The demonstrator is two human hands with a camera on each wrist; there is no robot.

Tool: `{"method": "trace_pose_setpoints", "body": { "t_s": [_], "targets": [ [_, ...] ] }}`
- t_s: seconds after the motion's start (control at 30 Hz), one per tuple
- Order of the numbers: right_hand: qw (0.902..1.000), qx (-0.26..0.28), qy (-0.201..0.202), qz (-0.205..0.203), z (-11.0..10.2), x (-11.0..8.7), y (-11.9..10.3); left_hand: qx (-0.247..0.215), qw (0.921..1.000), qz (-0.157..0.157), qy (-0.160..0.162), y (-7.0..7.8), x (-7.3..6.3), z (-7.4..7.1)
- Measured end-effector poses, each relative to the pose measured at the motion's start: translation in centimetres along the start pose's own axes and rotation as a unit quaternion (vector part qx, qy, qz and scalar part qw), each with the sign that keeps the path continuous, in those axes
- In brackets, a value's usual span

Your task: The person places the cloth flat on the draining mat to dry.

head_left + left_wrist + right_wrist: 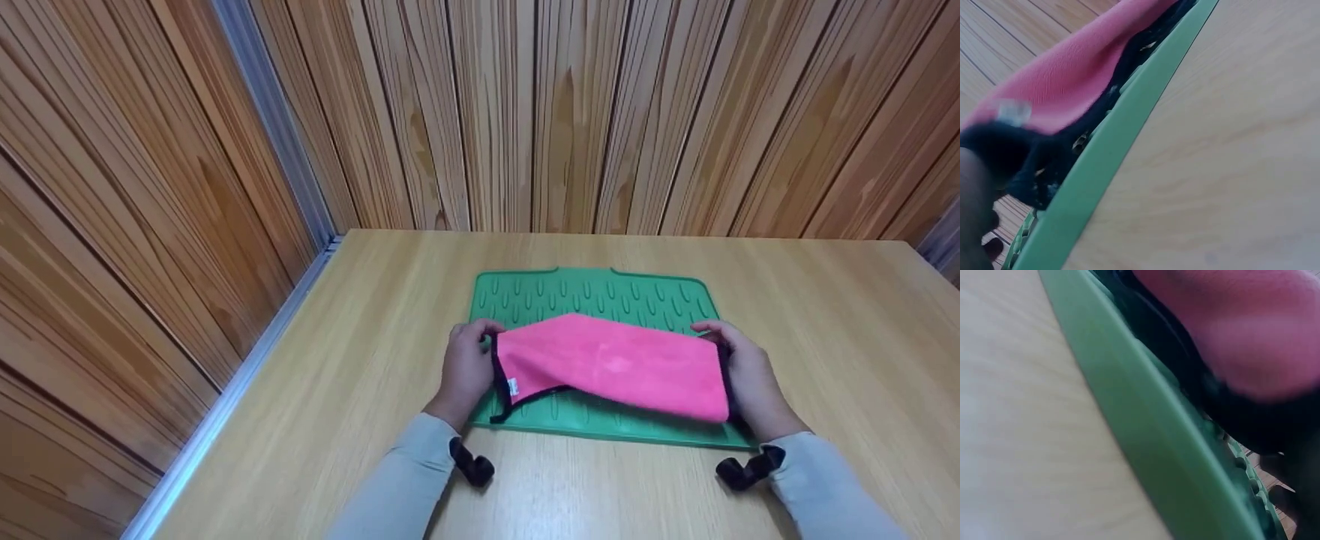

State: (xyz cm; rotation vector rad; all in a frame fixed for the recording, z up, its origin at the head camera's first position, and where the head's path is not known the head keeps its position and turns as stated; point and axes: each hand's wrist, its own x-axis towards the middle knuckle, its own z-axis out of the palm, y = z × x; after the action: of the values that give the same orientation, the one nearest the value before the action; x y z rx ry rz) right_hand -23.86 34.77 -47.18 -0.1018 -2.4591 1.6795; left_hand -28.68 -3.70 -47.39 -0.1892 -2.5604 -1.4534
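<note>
A pink cloth [615,364] with black edging is stretched sideways between the two hands, and a small white tag [513,386] shows near its left end. The left hand [465,369] grips the cloth's left edge, with the thumb side toward the middle. At the other end the right hand [752,384] holds the right edge, its fingers partly hidden behind the fabric. Beneath the cloth lies a green mat [517,289] with raised oval ridges. In the left wrist view the cloth [1067,84] sags in a fold close over the mat's rim [1112,146].
The mat rests on a light wood table [375,330]. Wood-plank panels [495,112] rise behind the table and along its left side, with a metal strip [247,352] at the left edge. Black straps [472,465] are on both wrists.
</note>
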Motion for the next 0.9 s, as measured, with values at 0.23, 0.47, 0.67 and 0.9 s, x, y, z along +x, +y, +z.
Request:
{"method": "trace_pose_setpoints", "body": {
  "t_s": [0.23,0.47,0.67,0.9],
  "targets": [
    [0.984,-0.15,0.083,-0.048,0.2,-0.28,-0.36,-0.02,0.9975,0.044,0.051,0.04,-0.07,-0.22],
    [0.9847,-0.173,0.006,-0.024,-0.08,0.01,-0.15,0.058,0.9979,0.021,-0.019,-0.12,0.28,0.14],
    [0.9803,-0.192,-0.036,-0.029,-0.4,0.29,-0.14,0.12,0.9904,0.028,-0.063,0.04,0.43,0.33],
    [0.9844,-0.171,-0.037,-0.018,-0.13,-0.12,-0.34,0.059,0.9972,-0.014,-0.044,0.2,0.16,0.03]
  ]
}}
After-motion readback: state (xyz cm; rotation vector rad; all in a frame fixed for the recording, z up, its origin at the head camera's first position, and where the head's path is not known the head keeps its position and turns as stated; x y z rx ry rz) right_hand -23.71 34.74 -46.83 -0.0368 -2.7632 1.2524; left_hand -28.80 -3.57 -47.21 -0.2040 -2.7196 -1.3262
